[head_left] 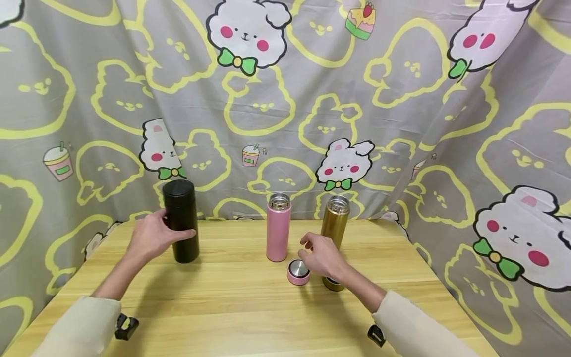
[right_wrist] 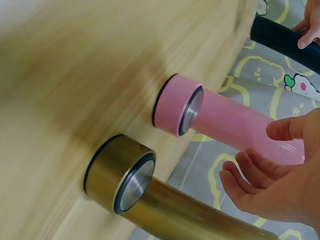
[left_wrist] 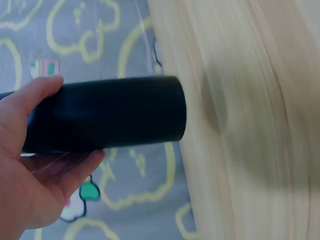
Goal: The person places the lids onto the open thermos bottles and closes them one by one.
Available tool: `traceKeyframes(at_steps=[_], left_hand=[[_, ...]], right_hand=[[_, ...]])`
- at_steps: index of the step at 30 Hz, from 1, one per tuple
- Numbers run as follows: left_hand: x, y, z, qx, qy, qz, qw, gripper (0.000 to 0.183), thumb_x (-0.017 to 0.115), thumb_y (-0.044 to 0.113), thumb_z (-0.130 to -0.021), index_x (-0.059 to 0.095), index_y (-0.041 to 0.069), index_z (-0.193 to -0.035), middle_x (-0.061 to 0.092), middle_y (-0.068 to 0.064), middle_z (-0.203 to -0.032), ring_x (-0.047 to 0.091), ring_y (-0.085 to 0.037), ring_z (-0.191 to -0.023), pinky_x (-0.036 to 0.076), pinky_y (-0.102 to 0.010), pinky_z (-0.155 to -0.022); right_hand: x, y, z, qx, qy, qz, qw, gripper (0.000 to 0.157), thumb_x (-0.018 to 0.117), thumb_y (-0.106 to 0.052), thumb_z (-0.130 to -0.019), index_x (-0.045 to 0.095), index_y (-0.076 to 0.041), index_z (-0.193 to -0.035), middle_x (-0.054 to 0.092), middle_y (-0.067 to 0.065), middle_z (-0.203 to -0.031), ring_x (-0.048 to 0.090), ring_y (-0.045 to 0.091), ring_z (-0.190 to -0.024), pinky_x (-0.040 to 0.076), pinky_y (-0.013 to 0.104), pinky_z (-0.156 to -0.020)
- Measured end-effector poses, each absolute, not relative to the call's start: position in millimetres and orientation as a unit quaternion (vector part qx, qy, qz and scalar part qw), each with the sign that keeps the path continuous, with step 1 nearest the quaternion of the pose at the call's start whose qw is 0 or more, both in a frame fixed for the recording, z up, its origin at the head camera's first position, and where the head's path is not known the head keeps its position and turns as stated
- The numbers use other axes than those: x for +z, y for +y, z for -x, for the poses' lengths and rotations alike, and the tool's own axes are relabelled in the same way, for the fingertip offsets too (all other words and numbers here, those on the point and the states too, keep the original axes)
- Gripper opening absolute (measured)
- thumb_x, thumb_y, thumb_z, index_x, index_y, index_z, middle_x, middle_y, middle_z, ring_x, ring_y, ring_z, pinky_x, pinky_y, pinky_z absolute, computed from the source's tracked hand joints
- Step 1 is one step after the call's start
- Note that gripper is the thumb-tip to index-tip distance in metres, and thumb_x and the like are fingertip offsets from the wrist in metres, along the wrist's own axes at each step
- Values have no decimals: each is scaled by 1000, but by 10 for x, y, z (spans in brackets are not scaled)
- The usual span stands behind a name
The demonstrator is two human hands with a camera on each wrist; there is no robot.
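My left hand point(head_left: 153, 235) grips a black thermos bottle point(head_left: 180, 213) around its middle, thumb across the front. In the left wrist view the base of the bottle appears a little apart from its shadow on the table. My right hand point(head_left: 323, 255) holds nothing, its fingers loosely bent above two lids. Below it are a pink lid point(head_left: 298, 278) and a gold lid point(right_wrist: 117, 167), the gold one partly hidden by the wrist in the head view. Behind stand a pink thermos bottle point(head_left: 278, 233) and a gold thermos bottle point(head_left: 333, 225), both uncapped and upright.
A light wooden table point(head_left: 214, 307) bears the bottles and lids. A grey patterned curtain point(head_left: 267, 114) hangs close behind the table and along both sides. Small black clips point(head_left: 126, 327) show near the sleeves.
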State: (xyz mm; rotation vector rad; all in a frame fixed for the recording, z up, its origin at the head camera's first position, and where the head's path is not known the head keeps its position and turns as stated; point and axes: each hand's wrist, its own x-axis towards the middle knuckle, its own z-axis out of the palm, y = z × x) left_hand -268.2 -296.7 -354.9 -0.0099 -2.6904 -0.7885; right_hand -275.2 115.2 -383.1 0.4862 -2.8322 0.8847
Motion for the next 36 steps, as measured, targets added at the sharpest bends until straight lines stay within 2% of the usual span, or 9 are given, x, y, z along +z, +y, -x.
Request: traceKeyframes(at_steps=[4, 8, 17, 24, 28, 36], left_hand=[[-3601, -3185, 2693, -262, -943, -27, 205, 79, 86, 54, -73, 61, -8, -116, 69, -32, -107, 68, -45, -87, 53, -49, -64], [-3675, -3344, 2695, -254, -941, -59, 217, 78, 84, 54, -74, 61, -8, -116, 68, -33, -110, 64, -48, -90, 49, -50, -66], [-3849, -3530, 2683, -240, -936, -102, 237, 70, 84, 51, -74, 61, -9, -103, 68, -32, -97, 60, -49, -84, 42, -47, -63], [-3943, -3600, 2684, -238, -933, -109, 247, 69, 83, 52, -75, 61, -9, -97, 67, -32, -91, 61, -47, -79, 42, -47, -60], [-3959, -3627, 2679, -244, -936, -107, 232, 70, 81, 53, -77, 60, -10, -100, 66, -32, -94, 61, -47, -82, 43, -48, -61], [-3924, -3643, 2678, -259, -944, -83, 186, 80, 78, 50, -83, 51, -14, -122, 61, -39, -114, 58, -54, -95, 44, -59, -73]], right_hand=[[-3878, 1181, 2743, 291, -940, -162, 67, 25, 65, -18, -86, 69, -6, -107, 71, 13, -101, 67, 26, -95, 55, 40, -77], [-3907, 1205, 2732, 296, -939, -162, 63, 26, 66, -19, -87, 69, -5, -108, 71, 13, -101, 68, 30, -96, 55, 41, -77], [-3955, 1221, 2715, 301, -937, -164, 60, 22, 66, -17, -88, 69, -6, -107, 71, 13, -101, 68, 29, -95, 55, 40, -76], [-3969, 1216, 2704, 294, -940, -163, 67, 22, 66, -15, -88, 69, -3, -107, 71, 14, -97, 68, 30, -93, 55, 41, -77], [-3984, 1217, 2701, 291, -941, -161, 68, 23, 67, -15, -88, 69, -2, -107, 71, 13, -96, 68, 27, -91, 55, 40, -77], [-4030, 1223, 2696, 295, -941, -158, 57, 24, 68, -17, -89, 68, -3, -109, 71, 15, -98, 68, 29, -92, 55, 41, -76]])
